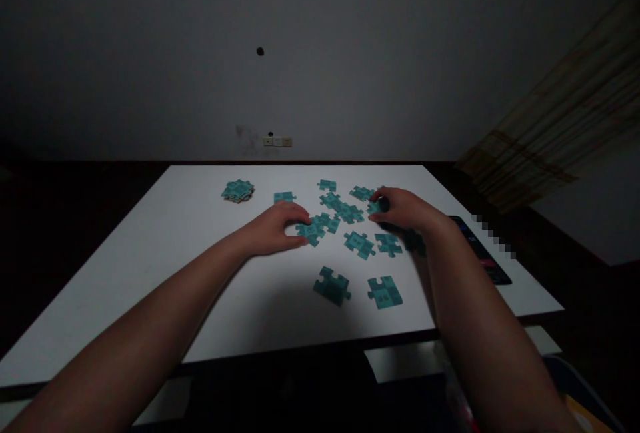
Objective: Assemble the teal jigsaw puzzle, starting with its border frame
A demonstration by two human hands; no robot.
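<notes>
My left hand (280,228) rests on the white table with thumb and forefinger curved around the edges of a teal puzzle piece (311,230). Touching that piece on its right is another puzzle piece (330,222). Farther right, my right hand (403,209) has its thumb and fingertips around a second teal puzzle piece (374,207), partly hidden by the hand. Between the hands lie overlapping or joined pieces (349,212). Just beyond the right fingertips is one more piece (361,192). Faint printed marks show on several pieces.
A small stack of puzzle pieces (239,190) sits at the far left of the white table (200,220). Loose pieces lie nearer me, including one at front right (385,292) and a shaded one (332,286). A dark phone-like screen (483,253) lies beside my right forearm.
</notes>
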